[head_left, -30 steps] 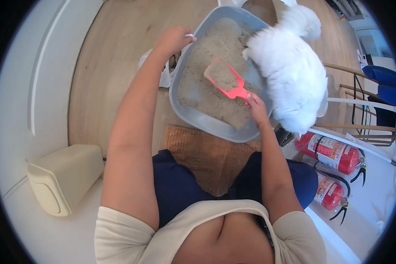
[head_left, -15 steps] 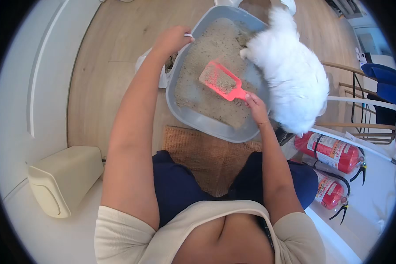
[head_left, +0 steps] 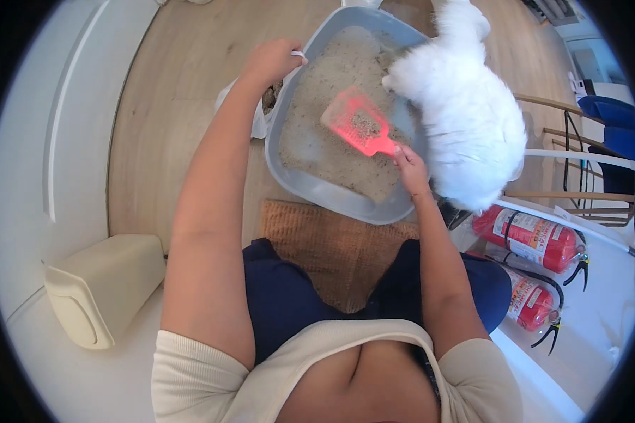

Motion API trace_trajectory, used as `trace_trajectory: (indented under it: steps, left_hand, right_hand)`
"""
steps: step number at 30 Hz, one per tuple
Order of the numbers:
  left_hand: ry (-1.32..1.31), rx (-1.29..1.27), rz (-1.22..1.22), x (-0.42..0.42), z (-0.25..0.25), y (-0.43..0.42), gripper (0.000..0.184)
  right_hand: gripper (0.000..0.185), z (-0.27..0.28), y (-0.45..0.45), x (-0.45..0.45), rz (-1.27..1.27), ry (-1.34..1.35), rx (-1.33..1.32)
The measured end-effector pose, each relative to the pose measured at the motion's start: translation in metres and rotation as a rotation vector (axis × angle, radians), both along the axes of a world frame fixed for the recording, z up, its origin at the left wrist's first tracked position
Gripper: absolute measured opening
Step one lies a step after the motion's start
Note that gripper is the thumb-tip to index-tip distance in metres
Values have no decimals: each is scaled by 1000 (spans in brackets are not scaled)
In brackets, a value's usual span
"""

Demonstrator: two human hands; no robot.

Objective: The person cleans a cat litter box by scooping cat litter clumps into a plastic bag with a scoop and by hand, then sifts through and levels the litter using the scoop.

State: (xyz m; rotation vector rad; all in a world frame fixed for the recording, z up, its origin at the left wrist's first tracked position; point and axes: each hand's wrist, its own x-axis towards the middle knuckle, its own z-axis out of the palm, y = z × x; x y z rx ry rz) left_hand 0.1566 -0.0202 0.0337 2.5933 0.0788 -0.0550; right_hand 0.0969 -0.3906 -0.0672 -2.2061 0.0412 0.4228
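Observation:
My right hand (head_left: 410, 169) is closed around the handle of a pink litter scoop (head_left: 378, 144). Some litter and small clumps lie in the slotted scoop, which is over the litter (head_left: 324, 144) in a grey litter box (head_left: 300, 185). At the box's upper left edge, my left hand (head_left: 271, 62) is closed on a bit of white plastic. This looks like part of the white plastic bag (head_left: 259, 124) that hangs below it, outside the box, with dark clumps inside. My forearm hides much of the bag.
A fluffy white cat (head_left: 476, 120) is at the box's right side. Two red fire extinguishers (head_left: 536, 240) stand at lower right, beside a chair (head_left: 610, 141). A brown mat (head_left: 331, 261) lies between my knees and the box. A cream bin (head_left: 109, 285) is at left.
The scoop's blade has tilted and blurs with motion over the litter. The cat's head has turned into view at the top. My left hand has shifted only slightly.

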Motion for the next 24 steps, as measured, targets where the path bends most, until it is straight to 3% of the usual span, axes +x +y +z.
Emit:
trace_trajectory:
  steps: [2, 5, 7, 10, 13, 16, 18, 19, 21, 23, 24]
  left_hand:
    - [-33, -12, -18, -1, 1, -1, 24]
    - [-37, 17, -19, 0, 0, 1, 24]
    - [-34, 31, -24, -1, 3, 1, 24]
    - [-51, 33, -9, -2, 5, 2, 24]
    - [-53, 22, -15, -5, 5, 3, 23]
    - [-57, 28, -23, -4, 4, 5, 21]
    - [-58, 23, -17, -4, 4, 5, 20]
    - [-22, 49, -32, -4, 4, 5, 23]
    - [11, 78, -41, -2, 0, 10, 27]
    - [-135, 74, 12, -2, -10, 13, 50]
    - [-134, 74, 14, -1, -13, 18, 50]
  right_hand:
    - [39, 4, 1, -2, 73, -46, -86]
    - [38, 2, 3, -2, -123, 44, 108]
    - [38, 24, 11, -6, 28, 21, -36]
    - [38, 10, 6, -3, -114, 17, 46]
    - [36, 16, 7, -6, 35, -20, -81]
    - [36, 5, 3, -1, -101, 13, 58]
    - [35, 13, 5, -2, -56, -5, -52]
    - [34, 21, 8, -3, -10, -25, -163]
    - [34, 21, 8, -1, -25, 5, -132]
    - [34, 19, 9, -1, -39, 42, -98]
    - [33, 25, 11, -2, 18, -47, -225]
